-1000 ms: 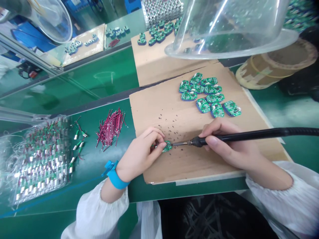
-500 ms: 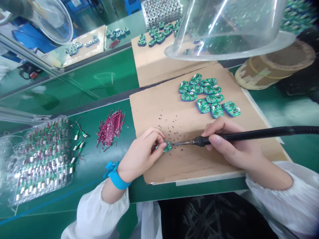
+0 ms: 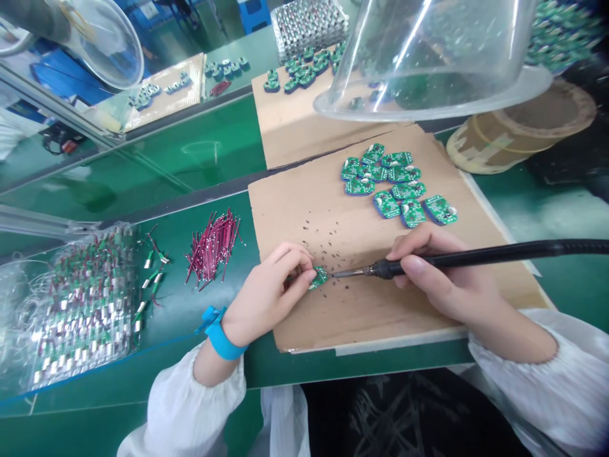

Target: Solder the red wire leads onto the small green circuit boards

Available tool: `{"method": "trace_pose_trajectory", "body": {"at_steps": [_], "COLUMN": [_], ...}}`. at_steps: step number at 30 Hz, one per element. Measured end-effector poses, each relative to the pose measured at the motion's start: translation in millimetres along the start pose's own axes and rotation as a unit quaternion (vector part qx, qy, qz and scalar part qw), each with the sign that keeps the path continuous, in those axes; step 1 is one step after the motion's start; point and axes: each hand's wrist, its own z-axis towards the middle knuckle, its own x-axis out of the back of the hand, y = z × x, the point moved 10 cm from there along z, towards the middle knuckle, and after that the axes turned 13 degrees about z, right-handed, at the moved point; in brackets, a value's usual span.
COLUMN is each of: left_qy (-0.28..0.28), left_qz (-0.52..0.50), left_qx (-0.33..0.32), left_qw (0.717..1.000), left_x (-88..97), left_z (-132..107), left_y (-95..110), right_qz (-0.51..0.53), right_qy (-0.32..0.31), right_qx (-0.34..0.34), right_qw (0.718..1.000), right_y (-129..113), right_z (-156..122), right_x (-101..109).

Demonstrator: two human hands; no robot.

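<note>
My left hand [image 3: 266,295] pinches a small green circuit board [image 3: 320,277] at its fingertips, resting on the cardboard sheet [image 3: 304,216]. My right hand [image 3: 442,273] grips a black-handled soldering iron [image 3: 457,258] like a pen. Its metal tip [image 3: 345,273] sits just right of the board, a small gap apart. Above the hands lies a loose group of several green boards with blue edges [image 3: 390,187]. Dark specks mark the cardboard near my fingers. My fingers hide part of the held board.
Left of the cardboard, on the green bench, lie a bundle of red wires [image 3: 214,247] and a clear bag of wired boards [image 3: 80,304]. A clear plastic dome [image 3: 428,63] hangs above a second cardboard sheet [image 3: 285,127]. A tape roll [image 3: 518,127] stands right.
The soldering iron tip has drawn slightly rightward, away from the board. The view has drifted a little. My left hand keeps the same hold on the board.
</note>
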Motion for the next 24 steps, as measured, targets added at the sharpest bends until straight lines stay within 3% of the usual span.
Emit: {"method": "trace_pose_trajectory", "body": {"at_steps": [5, 24], "left_qy": [-0.018, 0.024], "left_qz": [-0.003, -0.001], "left_qx": [0.001, 0.031], "left_qw": [1.0, 0.999], "left_x": [-1.9, -4.2], "left_z": [-0.8, -0.5], "left_y": [1.5, -2.6], "right_qz": [-0.005, -0.033], "right_qy": [0.002, -0.011], "right_qx": [0.003, 0.003], "right_qw": [1.0, 0.999], "right_y": [-1.8, 0.5], "right_z": [0.2, 2.9], "right_x": [0.8, -3.3]}}
